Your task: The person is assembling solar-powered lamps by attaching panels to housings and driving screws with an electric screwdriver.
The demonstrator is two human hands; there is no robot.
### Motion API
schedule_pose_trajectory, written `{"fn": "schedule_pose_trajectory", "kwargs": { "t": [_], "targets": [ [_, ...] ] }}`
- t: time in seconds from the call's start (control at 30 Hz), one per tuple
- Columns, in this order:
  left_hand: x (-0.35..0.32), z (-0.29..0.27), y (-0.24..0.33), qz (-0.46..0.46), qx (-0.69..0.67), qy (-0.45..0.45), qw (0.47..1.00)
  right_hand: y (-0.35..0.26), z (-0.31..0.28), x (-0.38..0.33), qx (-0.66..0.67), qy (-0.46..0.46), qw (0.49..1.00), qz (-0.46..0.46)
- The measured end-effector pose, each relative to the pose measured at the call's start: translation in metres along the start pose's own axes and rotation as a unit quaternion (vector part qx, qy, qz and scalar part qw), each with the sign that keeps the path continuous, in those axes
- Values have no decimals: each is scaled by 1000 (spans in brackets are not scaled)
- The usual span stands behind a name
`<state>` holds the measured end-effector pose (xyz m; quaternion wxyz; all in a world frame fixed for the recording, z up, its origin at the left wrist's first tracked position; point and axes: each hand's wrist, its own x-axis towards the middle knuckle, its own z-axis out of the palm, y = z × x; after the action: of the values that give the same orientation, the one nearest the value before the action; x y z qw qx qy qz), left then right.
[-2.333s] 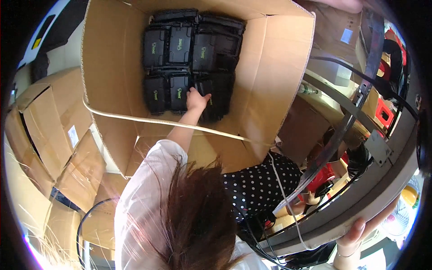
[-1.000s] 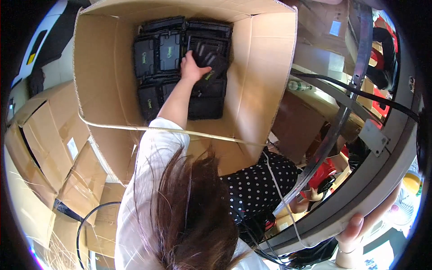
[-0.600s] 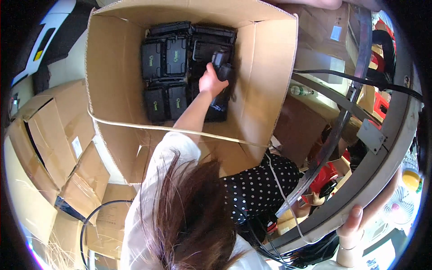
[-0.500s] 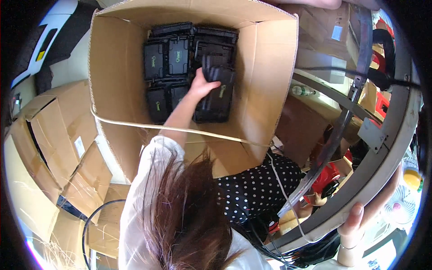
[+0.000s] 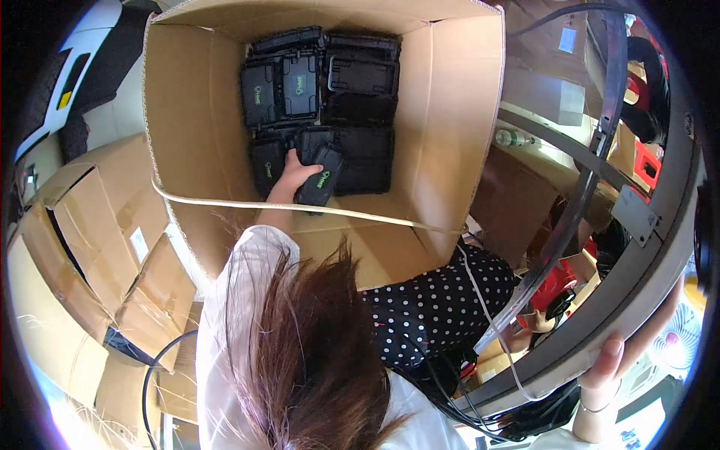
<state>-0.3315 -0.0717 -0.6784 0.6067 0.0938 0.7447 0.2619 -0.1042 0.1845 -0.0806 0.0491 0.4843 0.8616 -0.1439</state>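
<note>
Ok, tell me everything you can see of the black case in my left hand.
The case is black, flat and roughly rectangular, apparently plastic, with a green mark on its face. It sits tilted, its upper end leaning right, inside the open carton, beside other black cases. Your left hand grips it, thumb against the face; the hidden fingers and back can't be seen.
</note>
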Motion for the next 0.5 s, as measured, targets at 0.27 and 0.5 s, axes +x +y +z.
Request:
{"fn": "schedule_pose_trajectory", "kwargs": {
  "t": [0.27, 0.5],
  "targets": [
    [-4, 5, -4, -37, 81, 62, 994, 2, -9, -6, -31, -17, 999, 21],
    [-22, 9, 0, 18, 63, 102, 993, 3, -8, -4, 0, -11, 1000, 11]
  ]
}}
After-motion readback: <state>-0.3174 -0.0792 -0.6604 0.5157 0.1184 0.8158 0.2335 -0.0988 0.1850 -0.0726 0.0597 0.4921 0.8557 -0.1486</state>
